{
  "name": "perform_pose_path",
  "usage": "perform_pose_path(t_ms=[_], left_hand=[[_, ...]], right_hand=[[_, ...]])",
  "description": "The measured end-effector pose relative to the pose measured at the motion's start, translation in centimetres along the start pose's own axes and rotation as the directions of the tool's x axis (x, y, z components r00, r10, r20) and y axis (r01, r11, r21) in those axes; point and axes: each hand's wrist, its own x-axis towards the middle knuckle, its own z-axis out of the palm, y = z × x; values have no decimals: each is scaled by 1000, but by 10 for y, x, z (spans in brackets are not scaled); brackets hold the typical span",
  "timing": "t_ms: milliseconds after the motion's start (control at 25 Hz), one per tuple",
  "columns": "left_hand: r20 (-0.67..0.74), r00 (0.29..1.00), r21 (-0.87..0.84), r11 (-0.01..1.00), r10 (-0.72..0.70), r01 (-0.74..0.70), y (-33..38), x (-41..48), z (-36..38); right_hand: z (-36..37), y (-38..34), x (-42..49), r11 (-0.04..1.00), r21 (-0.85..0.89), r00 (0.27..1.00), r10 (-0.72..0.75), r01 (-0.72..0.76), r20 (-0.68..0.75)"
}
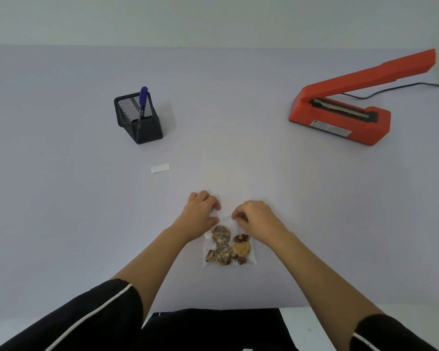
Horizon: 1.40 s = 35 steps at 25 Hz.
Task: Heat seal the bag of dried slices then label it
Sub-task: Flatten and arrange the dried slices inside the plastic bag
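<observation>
Clear plastic bag (229, 245) lies flat on the pale lilac table (61, 186), close to my edge and roughly centred. Inside it: dried slices (223, 240), round, tan mottled with dark brown, bunched in the lower half of the bag nearest me. Upper part of the bag looks empty film, hard to trace against the table.

Black mesh pen pot (137, 120) stands far left. One blue marker (141, 111) in it, cap up, leaning toward the far right corner of the pot.

Small white label (160, 168) lies flat between the pot and the bag, apart from both.

Orange heat sealer (340, 117) sits far right, arm raised, sealing strip exposed, a dark cord (390, 89) trailing off behind it.

Bag's long axis runs away from me, mouth end at the far side under my hands, closed bottom toward my body.

My left hand (203, 211) is curled, fingers bent down on the left of the bag's top; I cannot tell if it actually grips the film. My right hand (256, 216) pinches the film at the top right, thumb and fingertips drawn together. Hands near each other, not touching.
</observation>
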Motion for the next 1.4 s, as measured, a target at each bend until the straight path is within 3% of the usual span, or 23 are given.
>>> perform_pose_path(t_ms=[160,320,440,600,760,1120,1280,1400], left_hand=[[4,1000,2,1000,6,-6,-2,1,0],[5,1000,11,1000,15,-15,-2,1,0],[-9,995,57,993,103,-103,0,-1,0],[33,975,32,975,219,-220,10,-6,6],[6,991,-16,991,136,-136,19,-4,9],[-41,997,44,997,-64,65,39,9,14],[-45,997,12,998,-56,56,36,9,12],[-59,998,24,1000,19,-17,30,6,12]], right_hand=[[-8,16,1,998,21,995,58,-56,-84],[-4,13,-8,999,-28,997,-35,33,-68],[3,11,-12,995,-35,995,-95,94,-18],[6,17,-12,997,50,998,-55,56,-28],[5,20,-14,989,147,1000,-19,22,-24],[-2,20,-14,986,158,995,66,-53,-77],[-4,24,-18,990,129,992,66,-53,-105],[-1,22,-17,999,45,997,-18,22,-73]])
